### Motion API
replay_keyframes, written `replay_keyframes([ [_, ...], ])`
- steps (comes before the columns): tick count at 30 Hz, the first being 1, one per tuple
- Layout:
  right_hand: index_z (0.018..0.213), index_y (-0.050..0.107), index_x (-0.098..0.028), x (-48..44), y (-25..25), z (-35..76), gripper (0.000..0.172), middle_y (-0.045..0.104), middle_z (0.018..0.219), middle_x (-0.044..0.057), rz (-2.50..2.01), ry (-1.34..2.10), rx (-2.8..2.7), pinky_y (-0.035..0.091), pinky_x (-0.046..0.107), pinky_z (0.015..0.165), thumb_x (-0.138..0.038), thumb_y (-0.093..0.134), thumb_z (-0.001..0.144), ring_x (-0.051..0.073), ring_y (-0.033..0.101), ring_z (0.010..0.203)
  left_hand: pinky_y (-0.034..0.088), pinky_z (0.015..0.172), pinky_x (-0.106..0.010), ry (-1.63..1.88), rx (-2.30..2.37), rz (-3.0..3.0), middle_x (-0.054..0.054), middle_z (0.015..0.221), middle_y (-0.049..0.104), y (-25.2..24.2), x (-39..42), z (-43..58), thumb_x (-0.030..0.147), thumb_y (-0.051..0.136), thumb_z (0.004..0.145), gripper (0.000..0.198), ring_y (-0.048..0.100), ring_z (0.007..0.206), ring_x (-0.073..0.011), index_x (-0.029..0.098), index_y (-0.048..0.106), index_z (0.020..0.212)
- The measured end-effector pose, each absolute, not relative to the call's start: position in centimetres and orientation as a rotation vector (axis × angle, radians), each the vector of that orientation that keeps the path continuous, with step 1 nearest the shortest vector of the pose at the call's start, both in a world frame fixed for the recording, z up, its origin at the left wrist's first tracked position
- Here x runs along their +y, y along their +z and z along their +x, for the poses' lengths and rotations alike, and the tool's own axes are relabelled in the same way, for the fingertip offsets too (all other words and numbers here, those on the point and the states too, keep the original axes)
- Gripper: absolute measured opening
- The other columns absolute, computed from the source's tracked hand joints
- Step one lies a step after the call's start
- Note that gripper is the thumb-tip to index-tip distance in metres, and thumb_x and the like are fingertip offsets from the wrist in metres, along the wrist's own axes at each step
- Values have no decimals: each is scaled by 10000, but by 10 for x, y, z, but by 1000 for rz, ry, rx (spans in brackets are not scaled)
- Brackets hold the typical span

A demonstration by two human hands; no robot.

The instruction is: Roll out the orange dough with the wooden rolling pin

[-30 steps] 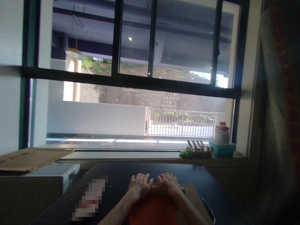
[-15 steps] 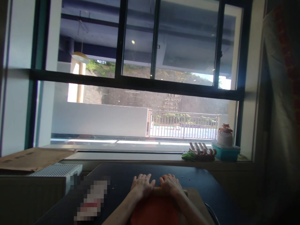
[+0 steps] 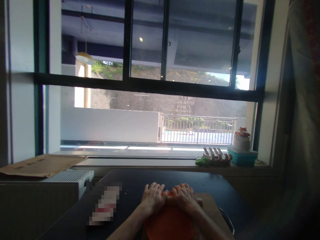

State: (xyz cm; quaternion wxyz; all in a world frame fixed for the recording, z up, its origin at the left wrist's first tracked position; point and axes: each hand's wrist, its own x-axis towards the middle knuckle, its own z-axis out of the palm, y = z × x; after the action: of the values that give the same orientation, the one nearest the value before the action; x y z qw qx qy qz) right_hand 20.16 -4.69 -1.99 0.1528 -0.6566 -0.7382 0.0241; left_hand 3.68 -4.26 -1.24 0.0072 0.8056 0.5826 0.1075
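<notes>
A light wooden rolling pin (image 3: 172, 200) lies crosswise under both palms, and its end (image 3: 199, 202) sticks out to the right. My left hand (image 3: 153, 197) rests on its left part, fingers stretched forward and apart. My right hand (image 3: 184, 196) presses on the right part, also with extended fingers. Beneath the pin is a flat orange sheet (image 3: 170, 221) that looks like dough or clay; which one I cannot tell. It reaches from between my hands down to the bottom edge of the view. A brown board (image 3: 212, 213) shows under it on the right.
The dark table (image 3: 135, 178) bears a blurred-out pale item (image 3: 106, 205) at left and a dark curved cord or handle (image 3: 227, 218) at right. On the windowsill stand a teal box (image 3: 242, 157), a rack-like thing (image 3: 217, 156) and a brown paper bag (image 3: 42, 165) by the radiator (image 3: 62, 186).
The rolling pin has moved back towards me over the orange sheet, with both hands on it. Orange now shows beyond the pin, between my fingers. The camera view has shifted slightly.
</notes>
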Motion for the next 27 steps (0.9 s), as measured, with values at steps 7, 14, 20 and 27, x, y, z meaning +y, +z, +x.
replay_keyframes([
  [7,1056,677,-230,-34,-19,202,372,644,1152,87,-1894,112,-2085,387,424,952,-364,346,953,273,515,1156,269,1089,-558,340,1863,2490,-105,1337,581,-14,-32,39,502,194,915,612,426,1309,-299,201,544,1317],
  [14,1105,672,-208,-7,-15,204,409,632,1196,106,-1972,143,-2063,400,421,940,-390,344,942,287,517,1174,310,1056,-565,327,1911,2446,-129,1335,581,-12,-10,43,512,239,897,600,456,1282,-304,193,556,1295],
  [20,1046,695,-214,-21,-17,202,393,648,1155,102,-1939,109,-2086,391,423,941,-363,346,943,285,527,1148,267,1092,-554,371,1859,2511,-94,1307,605,-14,-28,41,478,192,928,581,424,1313,-293,215,579,1271],
  [27,934,703,-243,-53,-30,202,380,669,1051,75,-1805,-67,-2085,365,417,933,-336,336,965,264,550,1065,214,1126,-548,431,1743,2589,-89,1364,556,-17,-56,32,442,227,928,550,382,1346,-286,216,535,1324],
])
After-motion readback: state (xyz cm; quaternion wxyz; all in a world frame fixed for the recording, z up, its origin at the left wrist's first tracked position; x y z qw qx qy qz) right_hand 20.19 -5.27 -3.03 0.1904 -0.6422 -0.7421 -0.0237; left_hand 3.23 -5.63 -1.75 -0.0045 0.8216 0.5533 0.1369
